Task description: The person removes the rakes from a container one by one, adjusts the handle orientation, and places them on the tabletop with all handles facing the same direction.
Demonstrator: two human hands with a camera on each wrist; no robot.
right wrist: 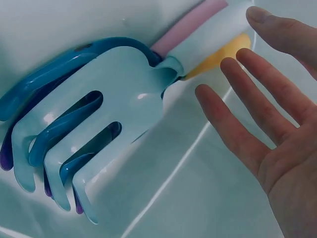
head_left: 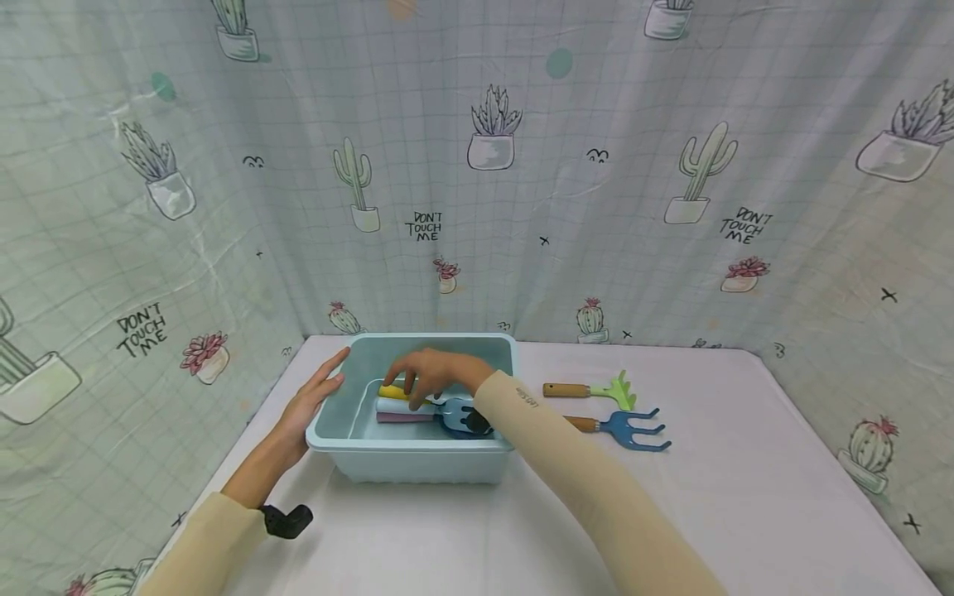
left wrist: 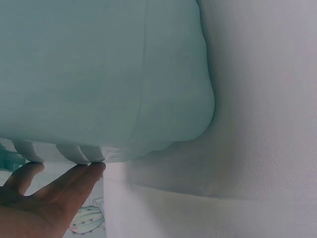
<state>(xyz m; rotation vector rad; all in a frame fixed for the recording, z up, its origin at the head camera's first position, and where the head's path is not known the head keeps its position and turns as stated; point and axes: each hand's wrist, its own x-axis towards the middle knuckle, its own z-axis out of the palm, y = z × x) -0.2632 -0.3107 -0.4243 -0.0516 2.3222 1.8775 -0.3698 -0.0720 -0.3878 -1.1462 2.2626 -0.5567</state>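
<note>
A pale blue plastic bin stands on the table with several garden hand rakes inside. My left hand rests against the bin's left side, fingers fairly straight along the outer wall. Reaching into the bin, my right hand hovers over the tool handles with fingers spread and nothing gripped. Under it lie a light blue hand rake with a pale handle, a pink handle and a yellow handle. Darker blue prongs and purple tips show beneath the light blue rake.
Right of the bin, a small green rake with a wooden handle lies on the table. Just in front of it is a blue rake, its wooden handle partly behind my right sleeve. A printed cloth hangs around the back and sides.
</note>
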